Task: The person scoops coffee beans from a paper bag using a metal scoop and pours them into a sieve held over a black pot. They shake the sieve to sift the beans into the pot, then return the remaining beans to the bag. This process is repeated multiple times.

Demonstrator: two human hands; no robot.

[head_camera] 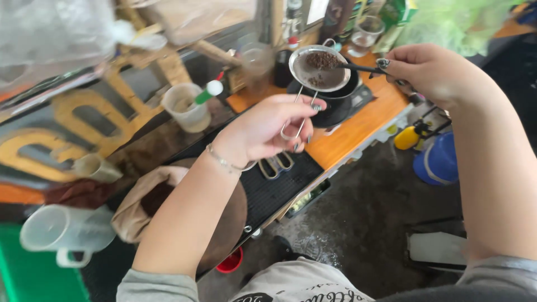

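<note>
Left hand [267,130] clenched round the wire handle of a small metal strainer [320,69], holding it level just above a black pot [335,100] on the orange counter [358,126]. Right hand [428,70] pinches a dark spoon [358,67], its tip in the brown grounds [323,60] heaped in the mesh (step in hand looks like stirring or pressing them through). Next move likely calls for keeping the strainer centred over the pot while the spoon works; a clear glass [366,33] stands beyond.
</note>
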